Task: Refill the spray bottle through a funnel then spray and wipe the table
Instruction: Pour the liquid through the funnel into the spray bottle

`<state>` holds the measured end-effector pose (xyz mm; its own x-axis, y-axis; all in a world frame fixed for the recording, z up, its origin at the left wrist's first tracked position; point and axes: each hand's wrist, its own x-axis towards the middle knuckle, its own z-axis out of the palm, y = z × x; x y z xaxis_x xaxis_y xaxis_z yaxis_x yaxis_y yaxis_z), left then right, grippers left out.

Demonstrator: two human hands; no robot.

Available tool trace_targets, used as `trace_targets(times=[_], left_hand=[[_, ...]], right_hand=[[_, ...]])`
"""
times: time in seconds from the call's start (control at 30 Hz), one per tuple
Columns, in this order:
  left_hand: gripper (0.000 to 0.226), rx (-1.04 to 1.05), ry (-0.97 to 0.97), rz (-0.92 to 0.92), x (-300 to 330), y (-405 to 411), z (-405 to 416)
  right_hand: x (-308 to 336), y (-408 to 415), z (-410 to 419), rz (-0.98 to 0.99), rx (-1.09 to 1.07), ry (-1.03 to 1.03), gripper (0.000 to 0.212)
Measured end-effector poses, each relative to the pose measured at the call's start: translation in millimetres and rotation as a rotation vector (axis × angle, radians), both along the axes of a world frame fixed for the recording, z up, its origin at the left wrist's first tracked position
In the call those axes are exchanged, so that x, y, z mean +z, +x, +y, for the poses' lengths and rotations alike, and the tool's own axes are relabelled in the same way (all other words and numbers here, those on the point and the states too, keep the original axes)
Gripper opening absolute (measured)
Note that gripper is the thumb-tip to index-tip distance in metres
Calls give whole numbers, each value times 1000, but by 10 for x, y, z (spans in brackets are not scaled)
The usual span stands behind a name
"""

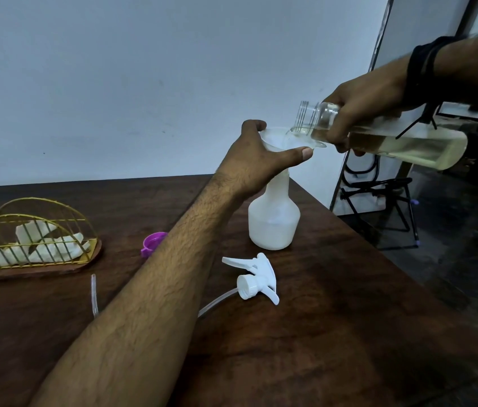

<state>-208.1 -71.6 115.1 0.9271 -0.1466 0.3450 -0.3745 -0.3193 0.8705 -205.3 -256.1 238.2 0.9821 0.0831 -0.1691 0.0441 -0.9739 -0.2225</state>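
Dark wooden table (320, 333) against a plain pale wall; a doorway and a folding stand show at the right edge of the frame.

Centre frame: the white spray bottle (274, 221) stands upright on the table near its far edge, head removed. A white funnel (278, 141) sits in its neck. The left hand (256, 160) is curled round the funnel rim, thumb along the near side and fingers over the far side, judged to be steadying it against tipping under the pour.

Upper right: the right hand (361, 113) is closed round the shoulder of a clear bottle (393, 142), tipped near horizontal with its open threaded mouth over the funnel. The grip near the neck appears chosen for control of the tilt. The bottle holds pale yellow liquid pooled along its lower side, roughly half full. Liquid reaches the mouth; the stream itself is hard to make out.

The fill level in the spray bottle cannot be read through its cloudy wall.

Lower centre: the spray head (253, 279) lies on its side, its dip tube trailing left, kept close for refitting. A purple cap (152, 243) lies left of centre, probably off the clear bottle. Left of frame: a gold wire holder (35, 239) contains white tissues, likely for the wiping
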Motion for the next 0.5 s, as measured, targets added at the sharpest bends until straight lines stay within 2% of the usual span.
trace_targets(times=[0.5], left_hand=[[100,-7,-1,-6,-3,21,3]], right_hand=[[22,-12,13,7,-17,0,36]])
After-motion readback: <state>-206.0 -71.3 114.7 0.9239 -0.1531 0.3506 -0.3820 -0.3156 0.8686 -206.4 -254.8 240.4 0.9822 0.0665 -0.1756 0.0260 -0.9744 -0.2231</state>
